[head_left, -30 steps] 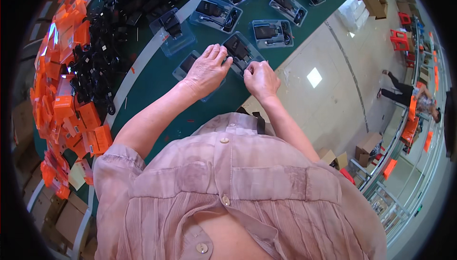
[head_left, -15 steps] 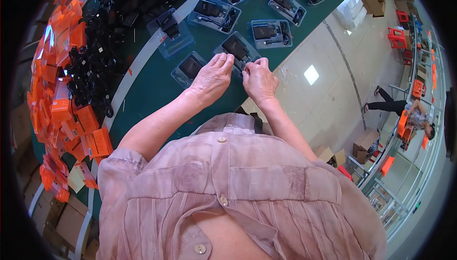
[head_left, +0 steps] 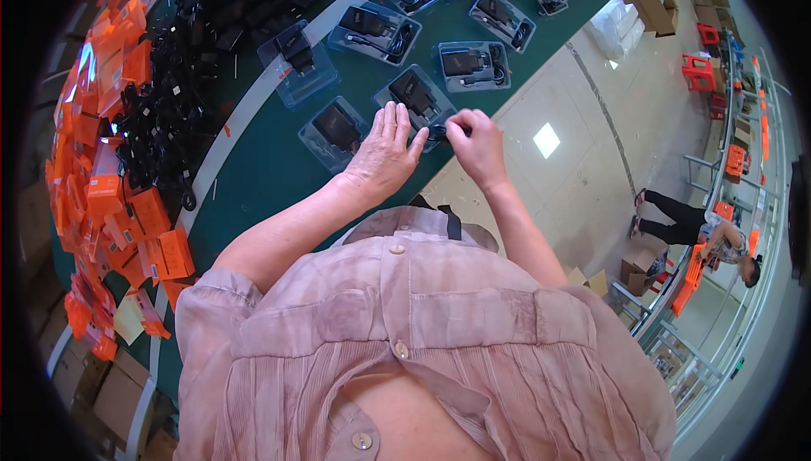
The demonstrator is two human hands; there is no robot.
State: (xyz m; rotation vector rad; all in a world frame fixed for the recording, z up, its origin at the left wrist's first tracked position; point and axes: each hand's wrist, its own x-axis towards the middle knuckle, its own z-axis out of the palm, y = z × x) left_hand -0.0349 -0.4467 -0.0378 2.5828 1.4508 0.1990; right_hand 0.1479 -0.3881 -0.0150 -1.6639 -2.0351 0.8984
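Just in front of me a clear plastic tray (head_left: 384, 96) holds a black charger (head_left: 411, 89). My left hand (head_left: 382, 155) lies along its near side, fingers stretched out and thumb apart. At the tray's near right corner my right hand (head_left: 480, 147) is closed in a pinch on a black cable (head_left: 438, 133), most of it hidden by the fingers. Left of these, a second tray with a black charger (head_left: 336, 126) has no cable showing. A third tray, farther left, carries another black charger (head_left: 295, 49).
Finished-looking trays with chargers and coiled cables (head_left: 473, 62) stand along the far table. To the left lie a heap of black cables (head_left: 160, 127) and many orange boxes (head_left: 173, 254). The green table's edge runs diagonally; a person (head_left: 705, 233) stands beyond the floor at right.
My right hand has drawn slightly right and down, away from the left. My left hand's fingers have straightened from a bent pose. The person at right has shifted position.
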